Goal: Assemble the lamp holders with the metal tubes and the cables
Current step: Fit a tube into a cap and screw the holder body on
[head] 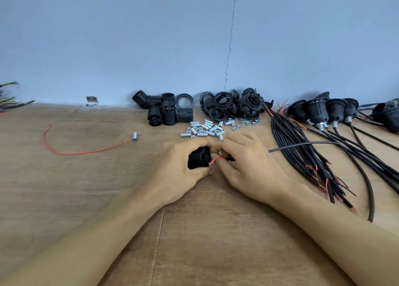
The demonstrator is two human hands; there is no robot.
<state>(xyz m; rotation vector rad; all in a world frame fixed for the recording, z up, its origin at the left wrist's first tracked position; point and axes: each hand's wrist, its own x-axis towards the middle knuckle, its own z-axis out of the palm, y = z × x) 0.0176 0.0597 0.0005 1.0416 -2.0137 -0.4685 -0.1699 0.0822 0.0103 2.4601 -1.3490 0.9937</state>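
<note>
Two hands mid-table: left hand (179, 169) fingers wrapped round black lamp holder (199, 158), right hand (248, 167) fingertips pinching red wire (218, 158) at holder's end; metal tubes (205, 129) behind

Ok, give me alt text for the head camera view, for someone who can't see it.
Left hand grips a black lamp holder while the right hand feeds a red wire into it, on a wooden table. Behind lie metal tubes, loose holders and black cables.

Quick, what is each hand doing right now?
Left hand: closed around the black lamp holder.
Right hand: fingers pinched on the red wire at the holder's end.
</note>
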